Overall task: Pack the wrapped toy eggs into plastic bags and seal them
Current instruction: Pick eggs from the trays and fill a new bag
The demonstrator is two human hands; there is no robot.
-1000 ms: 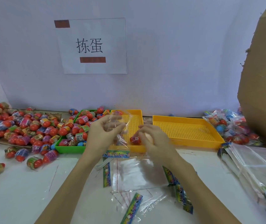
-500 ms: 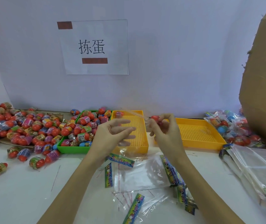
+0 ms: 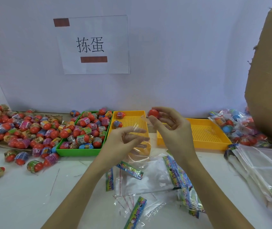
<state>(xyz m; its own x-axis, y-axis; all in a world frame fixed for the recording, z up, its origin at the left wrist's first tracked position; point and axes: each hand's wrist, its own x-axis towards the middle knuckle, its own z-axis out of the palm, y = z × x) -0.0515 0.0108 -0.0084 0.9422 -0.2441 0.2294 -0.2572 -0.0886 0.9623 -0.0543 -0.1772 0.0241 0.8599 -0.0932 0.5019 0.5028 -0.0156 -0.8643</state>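
Right hand (image 3: 173, 131) pinches a red toy egg (image 3: 153, 113) at its fingertips, just up and right of the clear plastic bag (image 3: 138, 138); left hand (image 3: 123, 142) grips that bag.

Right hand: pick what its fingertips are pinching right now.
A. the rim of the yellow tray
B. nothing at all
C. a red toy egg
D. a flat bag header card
C: the right hand pinches a red toy egg in its fingertips, raised above the yellow trays.

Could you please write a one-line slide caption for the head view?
Right hand pinches a red egg above yellow trays; left hand holds a clear bag.
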